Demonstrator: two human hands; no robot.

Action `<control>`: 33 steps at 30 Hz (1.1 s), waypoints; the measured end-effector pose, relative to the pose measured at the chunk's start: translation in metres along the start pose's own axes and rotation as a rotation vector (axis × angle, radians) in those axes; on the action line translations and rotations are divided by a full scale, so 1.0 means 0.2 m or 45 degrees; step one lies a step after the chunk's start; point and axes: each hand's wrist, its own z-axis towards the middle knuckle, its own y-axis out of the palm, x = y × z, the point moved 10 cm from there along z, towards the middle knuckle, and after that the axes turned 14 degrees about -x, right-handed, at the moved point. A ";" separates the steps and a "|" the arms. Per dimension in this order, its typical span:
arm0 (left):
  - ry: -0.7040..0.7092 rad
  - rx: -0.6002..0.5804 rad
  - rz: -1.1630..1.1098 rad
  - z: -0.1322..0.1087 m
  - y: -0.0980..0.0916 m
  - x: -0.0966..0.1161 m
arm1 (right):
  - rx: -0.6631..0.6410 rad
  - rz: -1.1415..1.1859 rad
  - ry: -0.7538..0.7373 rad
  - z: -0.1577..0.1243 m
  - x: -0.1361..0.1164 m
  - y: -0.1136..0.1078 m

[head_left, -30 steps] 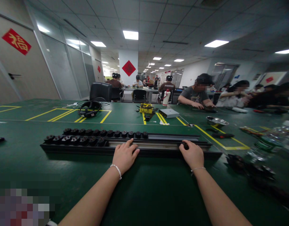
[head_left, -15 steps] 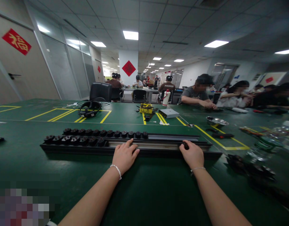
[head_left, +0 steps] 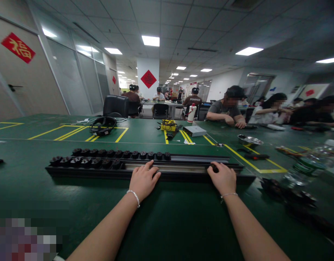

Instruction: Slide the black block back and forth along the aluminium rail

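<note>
The right hand [head_left: 223,177] closes thumb and fingers narrowly about a small black module [head_left: 215,167], largely covered by the hand, at the right part of the near rail [head_left: 183,168]; whether the piece is seated in the channel or only pinched above it cannot be told. The left hand [head_left: 143,178] lies over the same rail farther left, its fingers loosely spread and enclosing nothing visible.

The near rail and the far rail [head_left: 199,158] lie side by side, lengthwise across the green table [head_left: 161,221] in front of the person. The far rail bears a row of black sockets [head_left: 134,154], some twelve, set close together from its left end to past the middle. The near rail bears a shorter row of black plugs [head_left: 86,162], about seven, from its left end almost to the left hand.

Judged by occupancy, both rails are partly filled, the far one further along. The pale channel between the hands holds no visible piece, and the right stretch of the far rail likewise shows bare. Further black parts [head_left: 288,194] lie loose on the table at right, beside a clear bottle [head_left: 303,168]; their exact kind is too blurred to state.
</note>
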 end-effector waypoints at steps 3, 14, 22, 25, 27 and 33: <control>-0.001 -0.004 -0.006 0.00 0.00 0.00 | -0.007 0.009 -0.002 0.00 0.00 0.00; -0.002 0.004 -0.024 0.00 0.00 -0.01 | -0.009 0.025 -0.007 0.01 0.02 0.01; 0.001 -0.002 -0.026 0.00 0.00 0.00 | -0.014 0.026 -0.016 0.01 0.02 0.01; 0.008 0.004 -0.025 0.00 0.00 0.00 | 0.000 0.019 -0.020 0.01 0.01 0.00; 0.006 0.003 -0.025 0.00 0.00 0.00 | 0.011 0.012 -0.028 0.00 0.00 0.00; 0.002 0.010 -0.023 0.00 0.00 0.00 | 0.029 0.006 -0.017 0.00 0.00 0.00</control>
